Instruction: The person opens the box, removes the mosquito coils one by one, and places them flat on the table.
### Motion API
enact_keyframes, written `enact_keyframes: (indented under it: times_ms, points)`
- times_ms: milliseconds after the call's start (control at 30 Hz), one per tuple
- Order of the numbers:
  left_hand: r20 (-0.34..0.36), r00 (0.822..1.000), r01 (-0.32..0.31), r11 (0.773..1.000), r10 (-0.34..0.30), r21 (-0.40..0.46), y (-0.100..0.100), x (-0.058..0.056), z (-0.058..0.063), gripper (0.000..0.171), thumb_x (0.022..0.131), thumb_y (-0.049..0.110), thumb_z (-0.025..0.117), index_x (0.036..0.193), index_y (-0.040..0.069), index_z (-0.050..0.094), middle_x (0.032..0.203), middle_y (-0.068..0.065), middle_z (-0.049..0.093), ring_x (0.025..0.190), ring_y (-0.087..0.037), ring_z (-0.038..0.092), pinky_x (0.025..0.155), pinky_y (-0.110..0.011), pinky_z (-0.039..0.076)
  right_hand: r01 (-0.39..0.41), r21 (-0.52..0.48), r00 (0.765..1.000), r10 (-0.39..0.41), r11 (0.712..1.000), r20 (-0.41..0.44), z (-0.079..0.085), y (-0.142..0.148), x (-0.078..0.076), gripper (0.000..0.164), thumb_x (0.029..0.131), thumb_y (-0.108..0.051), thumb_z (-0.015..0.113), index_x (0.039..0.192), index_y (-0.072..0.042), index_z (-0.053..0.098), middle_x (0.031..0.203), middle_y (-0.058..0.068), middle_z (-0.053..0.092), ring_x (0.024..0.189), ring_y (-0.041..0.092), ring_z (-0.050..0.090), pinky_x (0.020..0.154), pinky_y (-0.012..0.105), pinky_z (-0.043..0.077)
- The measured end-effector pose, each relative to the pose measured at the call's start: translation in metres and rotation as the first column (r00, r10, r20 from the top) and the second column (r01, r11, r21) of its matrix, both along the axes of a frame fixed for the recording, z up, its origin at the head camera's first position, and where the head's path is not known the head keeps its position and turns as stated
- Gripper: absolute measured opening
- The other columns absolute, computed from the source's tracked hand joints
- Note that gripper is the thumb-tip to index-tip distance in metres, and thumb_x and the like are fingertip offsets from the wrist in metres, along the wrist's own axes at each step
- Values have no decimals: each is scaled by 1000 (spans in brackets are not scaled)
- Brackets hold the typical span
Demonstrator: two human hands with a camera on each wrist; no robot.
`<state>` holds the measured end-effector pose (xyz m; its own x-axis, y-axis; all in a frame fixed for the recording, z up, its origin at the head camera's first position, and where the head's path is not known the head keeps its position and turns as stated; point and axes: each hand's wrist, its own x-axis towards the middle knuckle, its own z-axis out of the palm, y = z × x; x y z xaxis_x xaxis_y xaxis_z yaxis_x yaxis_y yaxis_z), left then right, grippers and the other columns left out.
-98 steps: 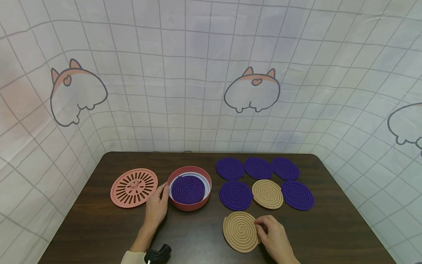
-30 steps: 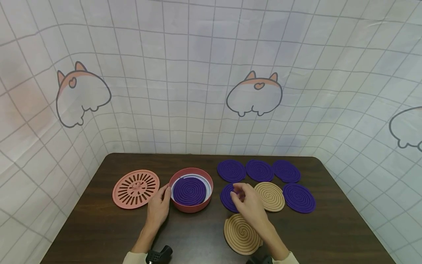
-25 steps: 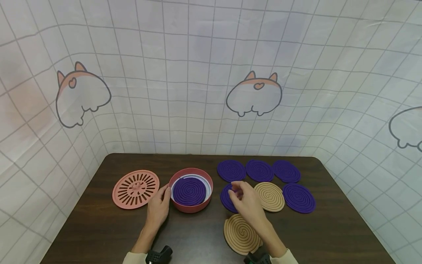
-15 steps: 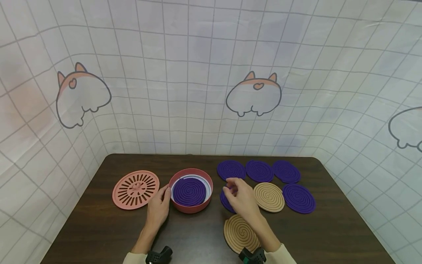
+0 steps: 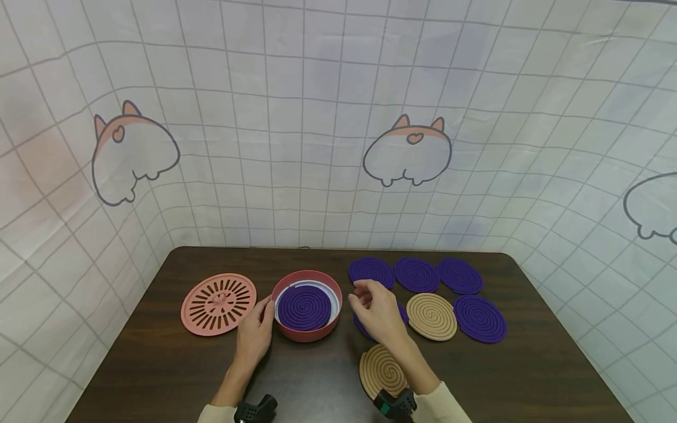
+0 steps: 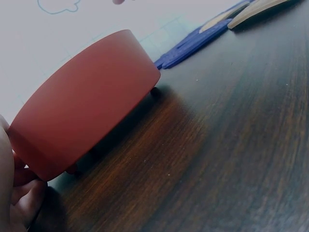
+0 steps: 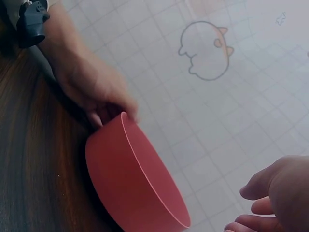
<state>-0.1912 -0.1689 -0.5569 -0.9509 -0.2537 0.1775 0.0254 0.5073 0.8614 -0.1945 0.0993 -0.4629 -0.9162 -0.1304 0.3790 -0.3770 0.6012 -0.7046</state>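
Observation:
A round red mosquito coil holder point(image 5: 307, 336) with a white inner liner stands left of the table's middle. One purple mosquito coil point(image 5: 304, 307) lies inside it. My left hand point(image 5: 255, 335) grips the holder's left rim, thumb on top and fingers at the outer wall, as the right wrist view shows. Just right of the holder, my right hand point(image 5: 379, 312) hovers with loosely bent fingers and nothing between thumb and fingertips. Beneath it a purple coil point(image 5: 402, 312) is partly covered. A tan coil point(image 5: 381, 371) lies nearer the front, partly hidden by the right wrist.
Left of the holder lies a pink slotted lid point(image 5: 218, 304). Several purple coils point(image 5: 416, 274) are spread at the back right, with another tan coil point(image 5: 431, 316) among them. A grid-patterned cloth point(image 5: 317, 147) hangs behind the table.
My right hand has left the front tan coil and moved up and left, over a purple coil, to near the holder. The left hand has kept its grip on the rim.

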Motion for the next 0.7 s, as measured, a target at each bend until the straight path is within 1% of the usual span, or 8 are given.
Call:
enact_keyframes:
  times_ms: [200, 333, 500, 567, 633, 700]
  points:
    - [-1, 1000, 2, 1000, -2, 5, 0, 0, 0, 46, 106, 37, 47, 137, 6, 62, 135, -16, 65, 127, -34, 60, 107, -52, 47, -16, -2, 999, 16, 1000, -34, -1, -6, -5, 23, 89, -9, 73, 110, -2, 70, 93, 8, 70, 77, 12, 64, 68, 22, 57]
    - [5, 1000, 4, 1000, -4, 10, 0, 0, 1, 46, 106, 38, 47, 137, 6, 62, 135, -16, 65, 128, -34, 60, 107, -53, 47, -17, -2, 999, 17, 1000, -31, -3, -9, -8, 22, 88, -9, 73, 110, -2, 70, 93, 8, 70, 77, 12, 65, 69, 22, 56]
    - [4, 1000, 5, 1000, -5, 13, 0, 0, 1, 46, 106, 38, 47, 137, 6, 62, 135, -16, 65, 127, -34, 60, 107, -53, 47, -39, -5, 999, 39, 999, -30, -1, -14, -10, 22, 89, -7, 72, 110, -2, 70, 94, 10, 70, 78, 14, 65, 71, 34, 59]
    - [3, 1000, 5, 1000, -5, 11, 0, 0, 1, 46, 106, 38, 47, 137, 6, 62, 135, -16, 65, 127, -34, 60, 107, -53, 47, -49, 1, 998, 49, 999, -36, -1, -16, -12, 22, 89, -7, 72, 110, -1, 70, 94, 11, 70, 78, 14, 65, 71, 36, 60]
    - [2, 1000, 4, 1000, -4, 9, -1, 0, 1, 46, 106, 38, 47, 137, 6, 62, 135, -16, 65, 127, -34, 60, 107, -53, 47, -54, 11, 998, 54, 998, -38, -1, -19, -13, 22, 89, -8, 72, 109, -1, 70, 95, 12, 70, 78, 15, 65, 71, 35, 60]
    - [1, 1000, 4, 1000, -4, 5, -1, 0, 1, 47, 106, 39, 46, 137, 6, 62, 135, -16, 65, 127, -34, 60, 107, -53, 47, -57, 23, 998, 57, 998, -31, -2, -21, -15, 22, 89, -9, 71, 110, -1, 70, 95, 11, 70, 78, 14, 65, 70, 31, 59]
